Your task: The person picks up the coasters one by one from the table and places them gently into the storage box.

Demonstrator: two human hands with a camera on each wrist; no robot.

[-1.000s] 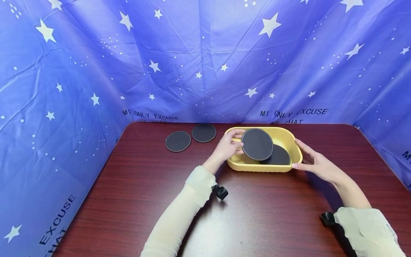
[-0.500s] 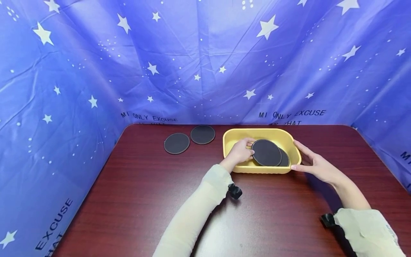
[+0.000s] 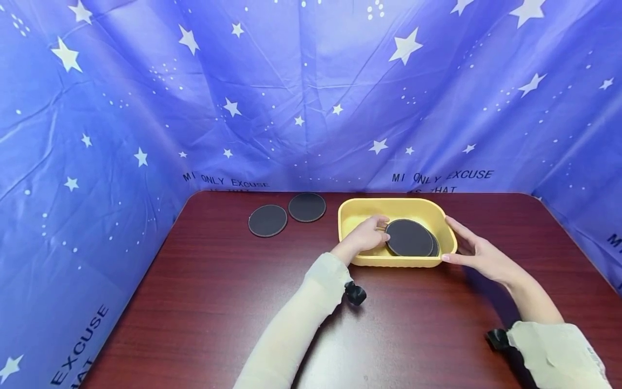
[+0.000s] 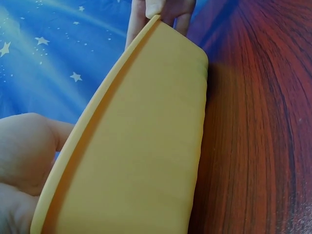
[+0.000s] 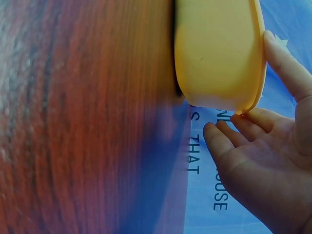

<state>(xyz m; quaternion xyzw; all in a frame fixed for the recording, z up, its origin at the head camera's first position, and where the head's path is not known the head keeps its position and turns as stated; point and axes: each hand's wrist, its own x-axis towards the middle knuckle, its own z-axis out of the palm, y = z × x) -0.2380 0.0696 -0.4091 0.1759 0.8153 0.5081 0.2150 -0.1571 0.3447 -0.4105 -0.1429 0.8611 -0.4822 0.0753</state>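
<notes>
A yellow oblong bin with rounded corners stands toward the back of the table. Inside, one round black coaster overlaps another coaster, which shows only as a sliver at the right. My left hand reaches over the bin's front rim and pinches the upper coaster's left edge; some fingertips are hidden. In the left wrist view the bin's wall hides the coasters. My right hand holds the bin's right end, thumb at the front corner and a finger at the back. The right wrist view shows its fingers at that end.
Two more black coasters, a nearer one and a farther one, lie side by side on the table left of the bin. A blue star-printed cloth hangs behind the dark red wooden table.
My left hand has carried the upper coaster right and down into the bin, where it now covers most of the other coaster. The right hand has stayed at the bin's end.
</notes>
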